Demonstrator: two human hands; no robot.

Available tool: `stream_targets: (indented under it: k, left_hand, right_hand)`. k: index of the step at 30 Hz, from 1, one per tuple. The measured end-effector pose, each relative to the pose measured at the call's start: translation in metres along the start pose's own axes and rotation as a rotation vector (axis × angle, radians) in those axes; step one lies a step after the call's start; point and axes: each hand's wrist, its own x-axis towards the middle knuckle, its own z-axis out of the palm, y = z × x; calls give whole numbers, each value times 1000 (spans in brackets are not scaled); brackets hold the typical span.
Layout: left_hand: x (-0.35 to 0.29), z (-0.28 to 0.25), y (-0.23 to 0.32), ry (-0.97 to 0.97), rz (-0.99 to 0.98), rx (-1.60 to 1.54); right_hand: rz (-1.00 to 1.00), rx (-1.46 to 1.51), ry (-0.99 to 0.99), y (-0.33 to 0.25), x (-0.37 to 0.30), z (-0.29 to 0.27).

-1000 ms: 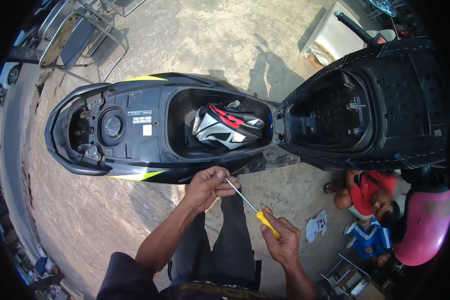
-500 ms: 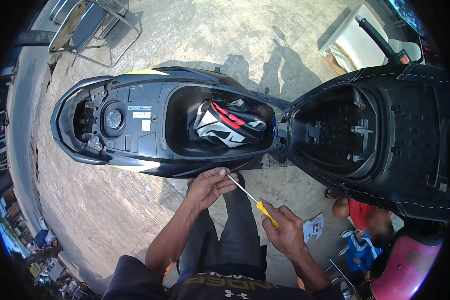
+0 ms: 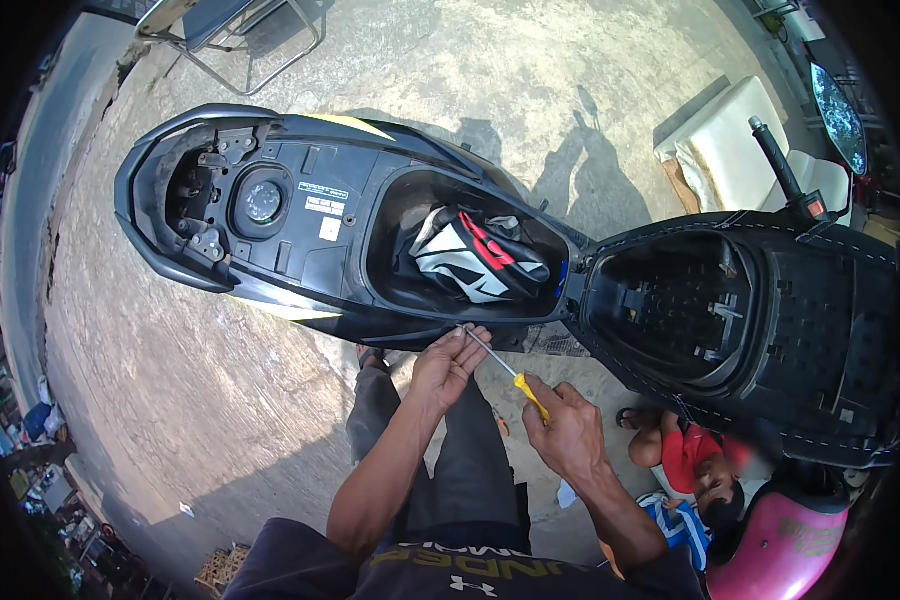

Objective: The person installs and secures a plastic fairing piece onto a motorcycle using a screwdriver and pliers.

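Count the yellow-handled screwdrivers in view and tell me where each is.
1. The yellow-handled screwdriver is held in the right hand, its tip at the fingers of the left hand. Others may be hidden or too small to tell.

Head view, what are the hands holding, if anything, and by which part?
A screwdriver: the right hand grips its yellow handle; the left hand is at the tip of the metal shaft, its exact hold unclear.
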Motion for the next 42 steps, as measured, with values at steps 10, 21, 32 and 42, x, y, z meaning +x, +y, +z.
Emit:
stream_targets:
  k: [10,21,32,42]
  left_hand:
    - [7,4,-5,59,10,-29]
    - [4,16,-7,102,6,-55]
    - [7,9,-56,252,383,545]
    - [26,-9,-31,333,491,1143]
  right_hand:
    - [15,-28,-48,-8,13,-8]
    - [71,108,-65,10,23,-7]
    - [-303,-303,-252,-24,77,-49]
    - [3,-162,-299,-72,85,-45]
